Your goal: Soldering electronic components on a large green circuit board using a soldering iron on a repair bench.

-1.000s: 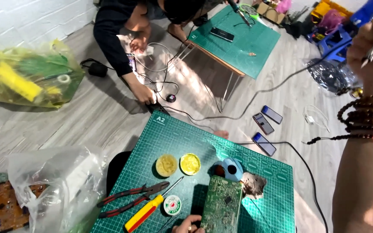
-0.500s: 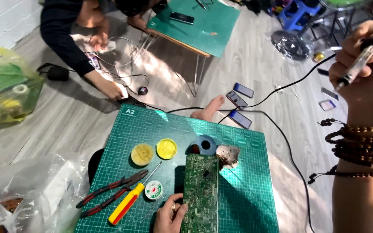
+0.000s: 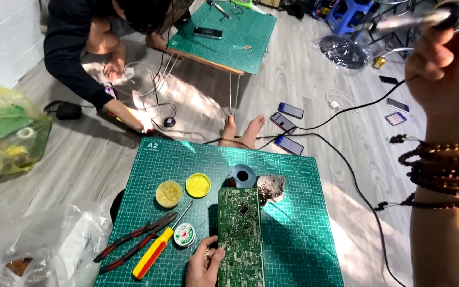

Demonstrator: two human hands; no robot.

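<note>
My left hand (image 3: 204, 264) grips the left edge of a long green circuit board (image 3: 239, 234) lying on a green cutting mat (image 3: 298, 244). My right hand (image 3: 444, 64) is raised high at the right, close to the camera, shut on a soldering iron (image 3: 418, 18) whose metal tip points left. Dark bead bracelets (image 3: 442, 170) ring that wrist. Left of the board lie a small solder spool (image 3: 185, 235), a red-and-yellow screwdriver (image 3: 158, 248) and red-handled pliers (image 3: 134, 243).
Two round yellow tins (image 3: 183, 189), a blue stand (image 3: 241, 175) and a sponge holder (image 3: 271, 186) sit on the mat. Another person (image 3: 88, 58) crouches at the back by a second low table (image 3: 224, 34). Phones (image 3: 288, 125) and cables lie on the floor. Plastic bags (image 3: 43, 244) at left.
The view has shifted. My right hand with the soldering iron has come closer to the camera and higher. My left hand stays on the circuit board.
</note>
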